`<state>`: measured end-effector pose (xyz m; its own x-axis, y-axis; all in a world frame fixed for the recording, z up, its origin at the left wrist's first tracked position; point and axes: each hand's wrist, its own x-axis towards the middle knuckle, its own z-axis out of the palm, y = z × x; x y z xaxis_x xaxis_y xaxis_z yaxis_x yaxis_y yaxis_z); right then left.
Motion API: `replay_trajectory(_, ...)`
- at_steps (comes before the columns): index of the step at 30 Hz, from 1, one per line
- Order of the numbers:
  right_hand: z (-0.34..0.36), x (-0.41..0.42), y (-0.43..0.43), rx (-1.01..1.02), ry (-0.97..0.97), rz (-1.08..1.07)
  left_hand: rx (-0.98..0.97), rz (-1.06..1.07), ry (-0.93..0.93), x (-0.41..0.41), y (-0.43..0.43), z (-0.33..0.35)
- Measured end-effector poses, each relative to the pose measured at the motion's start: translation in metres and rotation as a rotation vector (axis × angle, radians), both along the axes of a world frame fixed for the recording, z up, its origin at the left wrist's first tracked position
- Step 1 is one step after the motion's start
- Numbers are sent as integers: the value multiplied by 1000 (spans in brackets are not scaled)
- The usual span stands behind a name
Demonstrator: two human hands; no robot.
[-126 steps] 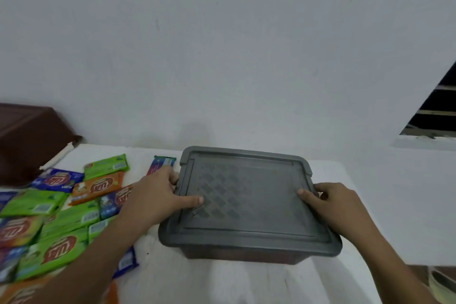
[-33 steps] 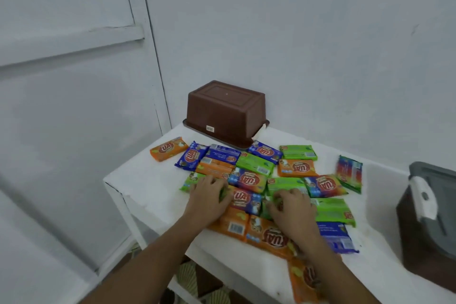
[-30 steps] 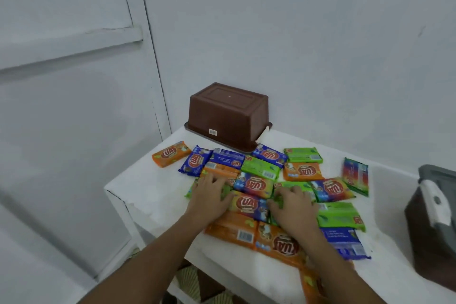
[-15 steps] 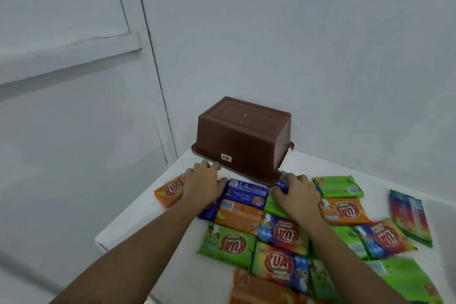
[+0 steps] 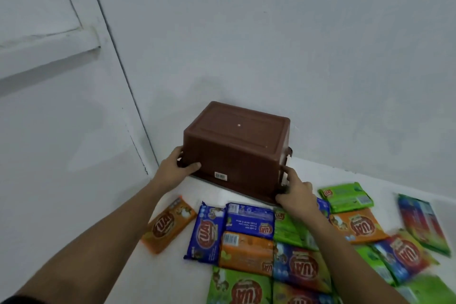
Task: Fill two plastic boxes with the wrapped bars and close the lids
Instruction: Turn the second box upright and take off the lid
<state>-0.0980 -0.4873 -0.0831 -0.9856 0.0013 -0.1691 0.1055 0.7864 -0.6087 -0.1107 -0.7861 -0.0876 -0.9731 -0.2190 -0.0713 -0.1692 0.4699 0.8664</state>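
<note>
Now left hand [image 5: 175,168] and right hand [image 5: 297,193] grip the upturned box [image 5: 237,145] (wrapped bars [image 5: 248,242] nearby), fingers [image 5: 193,167] curled.

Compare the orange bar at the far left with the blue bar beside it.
The orange bar lies slanted; the blue bar lies nearly straight. The orange bar has bare table on its left; the blue bar abuts other bars on its right. Both lie flat, red logo up.
</note>
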Motion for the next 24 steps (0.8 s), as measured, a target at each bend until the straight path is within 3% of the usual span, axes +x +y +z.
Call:
replay_trajectory(4, -3, 2, -1, -121, -40, -37, 143, -14, 56, -5, -15, -8)
replay_trajectory(10, 17, 12, -5, -536, -9, -68, 350, -36, 172, -4, -30, -3)
replay_trajectory(17, 37, 27, -3, -510, 75, 66, 564, -16, 332, 7, -50, 20)
replay_trajectory(20, 35, 30, -6, -440, 193, 19, 496, -43, 391, 13, -56, 25)
replay_trajectory(24, 40, 29, -16, -309, 364, -55, 239, -9, 467, 19, -54, 28)
